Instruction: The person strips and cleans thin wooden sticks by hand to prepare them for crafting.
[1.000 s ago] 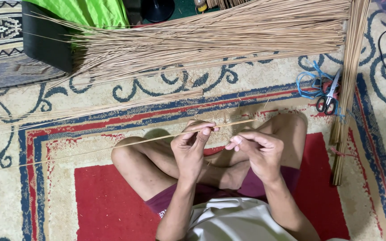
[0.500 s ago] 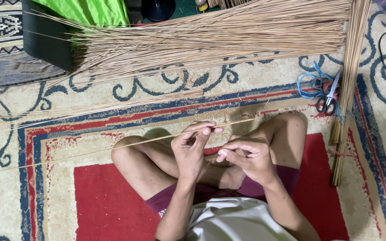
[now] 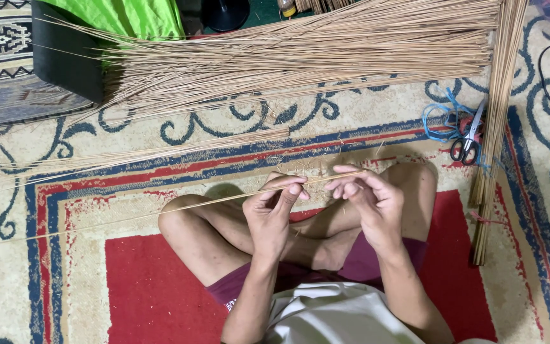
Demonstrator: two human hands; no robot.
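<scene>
Pinching a long thin palm-leaf rib [image 3: 179, 207] between thumb and fingertips, the left hand [image 3: 274, 213] is closed on it above the crossed bare legs [image 3: 224, 236], near the middle of the patterned carpet [image 3: 65, 267]. This single rib runs from the person's hands out toward the carpet's left edge, rising slightly at its thicker end, which reaches the right hand [image 3: 367, 197]. That hand is held loosely curled, its fingertips meeting the rib's end just beside the left hand's fingers; whether it truly grips the rib or only touches it cannot be told. Both hands hover over the inner red field of the carpet, just inside its blue and red border stripes. A small loose sheaf of ribs [image 3: 160, 153] lies flat on the carpet beyond the knees, pointing toward the left edge. Farther off, near the carpet's top edge, a large fanned bundle of ribs [image 3: 300, 57] spreads across most of the width, its tips splaying to the left over a dark box [image 3: 65, 60] with green cloth [image 3: 128, 16] on it. A tighter bundle of ribs [image 3: 494, 127] lies lengthwise along the right side. Beside it rest scissors [image 3: 467, 137] with black handles, lying on a tangle of blue string [image 3: 440, 118].
</scene>
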